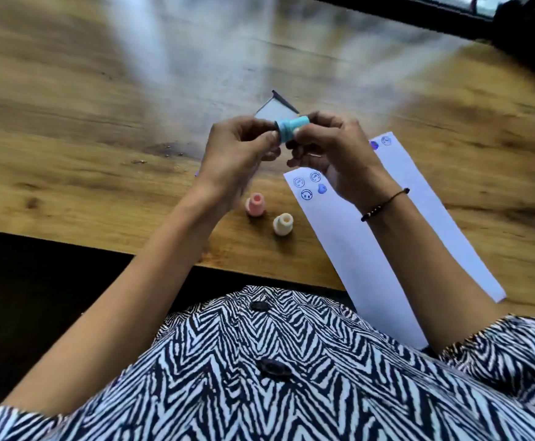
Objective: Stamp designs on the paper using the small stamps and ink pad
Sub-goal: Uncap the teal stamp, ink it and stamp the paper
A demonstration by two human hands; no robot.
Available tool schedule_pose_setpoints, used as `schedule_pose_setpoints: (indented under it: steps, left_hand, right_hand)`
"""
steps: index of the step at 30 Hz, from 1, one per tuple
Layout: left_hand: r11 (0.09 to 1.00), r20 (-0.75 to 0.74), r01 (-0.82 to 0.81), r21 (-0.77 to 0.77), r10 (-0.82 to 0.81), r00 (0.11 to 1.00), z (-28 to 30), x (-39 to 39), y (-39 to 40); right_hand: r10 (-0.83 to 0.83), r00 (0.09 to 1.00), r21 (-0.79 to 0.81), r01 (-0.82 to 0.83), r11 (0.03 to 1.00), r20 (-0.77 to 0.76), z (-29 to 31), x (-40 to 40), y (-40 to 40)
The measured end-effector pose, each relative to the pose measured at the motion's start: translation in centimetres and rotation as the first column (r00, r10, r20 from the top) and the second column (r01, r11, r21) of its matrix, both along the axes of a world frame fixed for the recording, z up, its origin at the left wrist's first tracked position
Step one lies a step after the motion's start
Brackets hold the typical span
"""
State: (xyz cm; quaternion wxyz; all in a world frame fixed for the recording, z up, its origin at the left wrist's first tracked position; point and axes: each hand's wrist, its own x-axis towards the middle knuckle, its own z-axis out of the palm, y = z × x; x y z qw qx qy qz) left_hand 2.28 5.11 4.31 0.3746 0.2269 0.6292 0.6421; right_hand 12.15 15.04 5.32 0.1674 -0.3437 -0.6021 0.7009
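From the head camera I judged the job partly done: the white paper strip [387, 249] on the wooden table [84, 138] already carried several blue prints near its far end, round faces and a couple of solid blots, with most of its length left bare. My left hand [240, 151] and right hand [333, 154] both pinched the small blue stamp [290, 130], held sideways in the air above the table and clear of the paper. A pink stamp [255, 204] and a cream stamp [282, 224] stood upright just left of the strip, while a grey object behind my hands, perhaps the ink pad [277, 108], was too blurred to confirm.
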Motion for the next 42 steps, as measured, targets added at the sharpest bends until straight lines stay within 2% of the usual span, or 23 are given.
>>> schedule_pose_setpoints:
  steps: [5, 10, 12, 14, 16, 18, 20, 22, 24, 29, 34, 35, 36, 39, 41, 42]
  left_hand:
    - [0.992, 0.038, -0.116, 0.050, 0.114, 0.993, 0.2, -1.3, -2.6]
    - [0.977, -0.038, -0.213, 0.033, 0.214, 0.976, 0.0, -2.5, -4.5]
    - [0.972, -0.018, -0.232, 0.028, 0.232, 0.973, -0.2, -2.8, -5.0]
    - [0.963, 0.073, -0.266, 0.033, 0.263, 0.962, -0.6, -3.0, -5.3]
    - [0.944, 0.192, -0.325, 0.047, 0.311, 0.931, -0.9, -3.2, -5.7]
    - [0.926, 0.238, -0.373, 0.051, 0.352, 0.905, -1.3, -3.6, -6.1]
    - [0.921, 0.257, -0.383, 0.072, 0.354, 0.899, -1.5, -3.8, -6.5]
    - [0.917, 0.274, -0.387, 0.091, 0.351, 0.895, -1.6, -3.8, -6.7]
    - [0.913, 0.268, -0.398, 0.087, 0.363, 0.892, -1.6, -3.8, -6.9]
    - [0.900, 0.275, -0.430, 0.064, 0.398, 0.875, -2.0, -3.8, -7.5]
    - [0.901, 0.249, -0.432, 0.037, 0.410, 0.877, -2.1, -3.4, -7.9]
    - [0.905, 0.244, -0.424, 0.045, 0.401, 0.883, -1.8, -3.2, -7.7]
    - [0.908, 0.233, -0.415, 0.055, 0.393, 0.890, -1.5, -2.9, -7.6]
    - [0.941, 0.101, -0.334, 0.061, 0.327, 0.940, -0.1, -1.2, -6.8]
    - [0.988, -0.028, -0.144, 0.056, 0.145, 0.989, 0.9, 1.7, -5.6]
    - [0.999, -0.125, -0.012, 0.036, 0.016, 0.992, 1.2, 3.5, -5.1]
  right_hand:
    - [0.114, 0.993, 0.091, -0.115, 0.989, 0.012, 0.4, -2.6, -1.5]
    - [0.239, 0.971, 0.123, -0.239, 0.963, 0.017, 0.5, -4.8, -2.7]
    - [0.277, 0.960, 0.271, -0.280, 0.921, 0.050, 0.7, -5.3, -3.0]
    - [0.279, 0.954, 0.528, -0.292, 0.797, 0.106, 0.8, -5.5, -3.0]
    - [0.212, 0.962, 0.749, -0.269, 0.606, 0.174, 0.9, -5.8, -2.4]
    - [0.152, 0.957, 0.871, -0.287, 0.398, 0.246, 0.8, -6.4, -1.7]
    - [0.175, 0.894, 0.873, -0.442, 0.205, 0.411, -0.1, -6.8, -1.9]
    - [0.235, 0.774, 0.789, -0.612, 0.046, 0.587, -1.9, -6.7, -3.1]
    - [0.266, 0.729, 0.760, -0.650, -0.018, 0.630, -2.7, -6.6, -3.7]
    - [0.272, 0.759, 0.783, -0.621, 0.027, 0.592, -2.3, -7.3, -2.8]
    - [0.311, 0.705, 0.730, -0.682, 0.048, 0.638, -2.2, -7.5, -3.2]
    - [0.321, 0.715, 0.729, -0.677, 0.098, 0.621, -1.7, -7.4, -2.8]
    - [0.326, 0.753, 0.742, -0.644, 0.187, 0.571, -1.2, -7.1, -2.4]
    - [0.236, 0.920, 0.733, -0.391, 0.557, 0.312, 0.0, -4.4, -0.6]
    - [0.113, 0.971, 0.609, -0.221, 0.762, 0.210, 0.0, -0.8, 1.1]
    - [0.068, 0.977, 0.554, -0.171, 0.815, 0.202, -0.2, 1.1, 1.7]
